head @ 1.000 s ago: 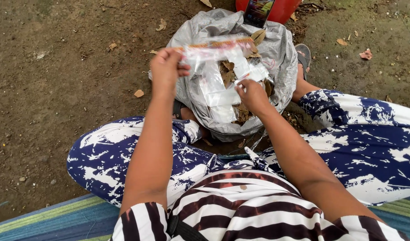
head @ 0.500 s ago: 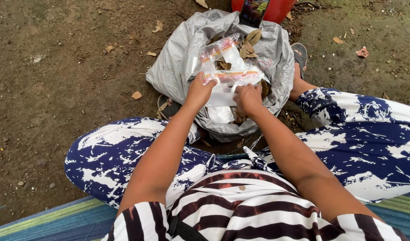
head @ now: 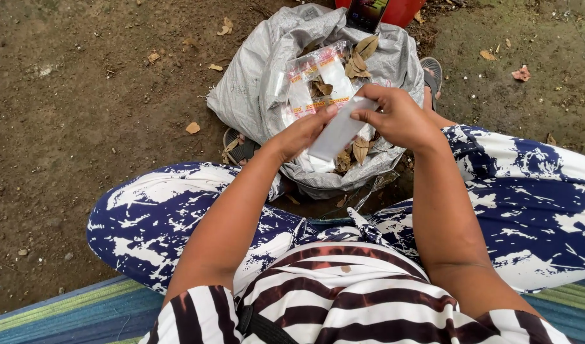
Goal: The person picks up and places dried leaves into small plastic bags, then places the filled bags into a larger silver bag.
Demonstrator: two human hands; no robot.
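Since the earlier frame, both hands had come nearer to the body and lifted one small packet out of the sack; before, they were pressing a bundle of wrappers inside it. The left hand [head: 300,132] was closed on the near left end of the pale folded plastic packet [head: 339,128], with the thumb on top. The right hand [head: 401,116] pinched the far right end of the same packet between the thumb and the fingers. The packet was held tilted in the air, just above the open mouth of the grey woven sack [head: 260,83].

One sack stood on the bare ground [head: 82,108] between the two knees. Inside it lay a bundle of clear wrappers [head: 315,73] with red and yellow print, and several dry brown leaves [head: 359,57]; I could count at least five leaves, the others were partly hidden. One red container [head: 404,9] stood at the far edge behind the sack. Two sandals were visible: one sandal [head: 240,148] at the left side of the sack, the other one [head: 432,69] at the right side. A striped mat [head: 82,312] lay near, under the person.
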